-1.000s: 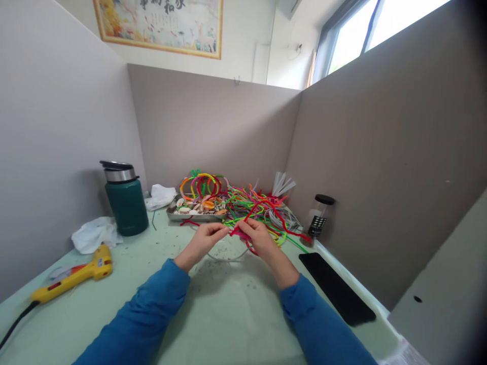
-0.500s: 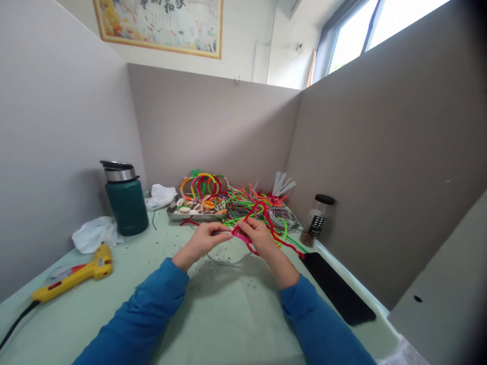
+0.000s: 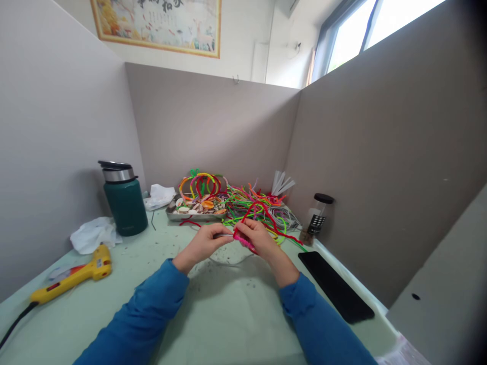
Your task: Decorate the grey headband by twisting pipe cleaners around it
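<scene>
My left hand [image 3: 205, 245] pinches a thin grey-white wire or cord between thumb and fingers, over the middle of the table. Close beside it, my right hand [image 3: 256, 238] is closed on a red pipe cleaner [image 3: 271, 217], whose long free part loops up and trails off to the right. A fuzzy pink and red wrapped stretch [image 3: 244, 242] shows below the right fingers, and the grey strand meets it between the two hands. The grey strand [image 3: 231, 263] also curves beneath the hands. My fingers hide exactly where red and grey join.
Behind the hands are a metal tray [image 3: 196, 217] of wooden pieces, coloured hoops and a heap of pipe cleaners [image 3: 247, 196]. At left stand a green bottle [image 3: 125, 205], crumpled tissue [image 3: 95, 235] and yellow glue gun [image 3: 76, 276]. A jar [image 3: 317, 220] and black mat [image 3: 335, 286] lie right.
The red pipe cleaner's trailing end has drawn back from the black mat's corner, and its loop has shifted slightly left. Both hands keep their pinch in nearly the same place.
</scene>
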Demonstrator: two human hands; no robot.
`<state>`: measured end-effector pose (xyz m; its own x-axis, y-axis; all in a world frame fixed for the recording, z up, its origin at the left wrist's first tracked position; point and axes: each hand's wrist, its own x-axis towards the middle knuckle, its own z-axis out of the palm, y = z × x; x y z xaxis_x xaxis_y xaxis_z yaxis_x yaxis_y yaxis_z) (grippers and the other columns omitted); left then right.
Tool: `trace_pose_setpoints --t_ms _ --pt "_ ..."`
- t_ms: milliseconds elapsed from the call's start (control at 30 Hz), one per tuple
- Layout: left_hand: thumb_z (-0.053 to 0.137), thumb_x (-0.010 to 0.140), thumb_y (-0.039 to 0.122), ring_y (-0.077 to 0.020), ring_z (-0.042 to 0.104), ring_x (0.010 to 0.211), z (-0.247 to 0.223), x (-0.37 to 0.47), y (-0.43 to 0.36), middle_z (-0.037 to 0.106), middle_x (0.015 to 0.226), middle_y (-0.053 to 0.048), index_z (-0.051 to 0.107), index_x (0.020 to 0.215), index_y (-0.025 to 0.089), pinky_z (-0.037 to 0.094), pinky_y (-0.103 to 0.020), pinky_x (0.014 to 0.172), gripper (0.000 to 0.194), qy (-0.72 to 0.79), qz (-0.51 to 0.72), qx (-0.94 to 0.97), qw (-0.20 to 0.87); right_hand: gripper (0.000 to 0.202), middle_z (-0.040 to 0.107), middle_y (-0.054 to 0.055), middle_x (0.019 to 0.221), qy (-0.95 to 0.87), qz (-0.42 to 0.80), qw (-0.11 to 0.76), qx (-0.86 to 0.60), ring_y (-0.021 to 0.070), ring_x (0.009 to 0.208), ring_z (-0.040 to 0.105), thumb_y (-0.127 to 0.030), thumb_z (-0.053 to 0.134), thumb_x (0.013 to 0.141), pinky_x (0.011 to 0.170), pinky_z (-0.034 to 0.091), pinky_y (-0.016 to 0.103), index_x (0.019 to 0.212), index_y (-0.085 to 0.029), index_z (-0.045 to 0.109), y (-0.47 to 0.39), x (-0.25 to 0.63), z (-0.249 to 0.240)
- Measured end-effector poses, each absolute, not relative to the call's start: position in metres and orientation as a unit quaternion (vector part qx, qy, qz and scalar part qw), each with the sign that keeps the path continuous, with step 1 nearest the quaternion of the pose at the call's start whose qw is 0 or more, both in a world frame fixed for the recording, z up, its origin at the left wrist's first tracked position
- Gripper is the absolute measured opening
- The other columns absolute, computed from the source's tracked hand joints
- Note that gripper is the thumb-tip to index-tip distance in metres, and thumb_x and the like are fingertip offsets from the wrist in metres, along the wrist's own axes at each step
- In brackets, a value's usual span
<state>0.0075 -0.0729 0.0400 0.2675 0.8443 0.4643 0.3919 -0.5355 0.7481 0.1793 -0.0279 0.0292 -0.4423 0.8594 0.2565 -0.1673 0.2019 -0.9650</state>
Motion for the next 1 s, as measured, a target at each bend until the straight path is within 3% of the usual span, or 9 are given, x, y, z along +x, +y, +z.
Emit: trace_pose_setpoints --t_ms 267,433,633,833,1000 --pt "0.054 0.081 0.034 -0.0090 0.046 0.058 0.040 0.012 -0.078 0.057 0.065 -0.001 0.068 0.080 0.014 0.036 -0.020 0.057 0.023 0.399 0.432 0.801 0.112 0.033 0.050 -0.006 0.045 -0.600 0.657 0.376 -0.258 0.0042 0.032 0.037 -0.045 0.066 0.069 0.031 0.025 0.016 0.066 -0.016 0.049 -0.019 0.182 0.018" --pt "0.055 0.080 0.034 -0.0066 0.033 0.047 0.038 0.014 -0.081 0.045 0.050 0.006 0.064 0.098 0.014 0.029 -0.019 0.048 0.028 0.415 0.443 0.788 0.103 0.034 0.049 -0.006 0.047 -0.591 0.690 0.340 -0.244 0.0027 0.032 0.036 -0.045 0.066 0.070 0.032 0.023 0.015 0.068 -0.015 0.050 -0.019 0.184 0.018" --pt "0.056 0.080 0.028 -0.0079 0.047 0.054 0.040 0.014 -0.081 0.065 0.071 -0.002 0.068 0.092 0.016 0.036 -0.019 0.054 0.022 0.397 0.442 0.797 0.105 0.037 0.053 -0.003 0.048 -0.607 0.672 0.325 -0.274 0.0036 0.032 0.039 -0.049 0.063 0.071 0.032 0.025 0.016 0.063 -0.014 0.054 -0.018 0.182 0.017" --pt "0.056 0.080 0.026 -0.0094 0.053 0.058 0.040 0.012 -0.079 0.068 0.077 -0.004 0.068 0.088 0.015 0.040 -0.019 0.057 0.018 0.403 0.460 0.788 0.071 0.049 0.055 0.000 0.046 -0.667 0.572 0.362 -0.312 0.0061 0.033 0.042 -0.057 0.048 0.079 0.034 0.030 0.018 0.059 -0.013 0.057 -0.021 0.180 0.021" --pt "0.057 0.079 0.025 -0.0084 0.050 0.055 0.038 0.010 -0.077 0.067 0.073 -0.003 0.068 0.088 0.016 0.038 -0.019 0.053 0.017 0.419 0.475 0.773 0.047 0.034 0.058 0.000 0.056 -0.705 0.443 0.484 -0.268 0.0093 0.048 0.050 -0.046 0.054 0.079 0.047 0.040 0.021 0.065 -0.015 0.059 -0.025 0.175 0.023"
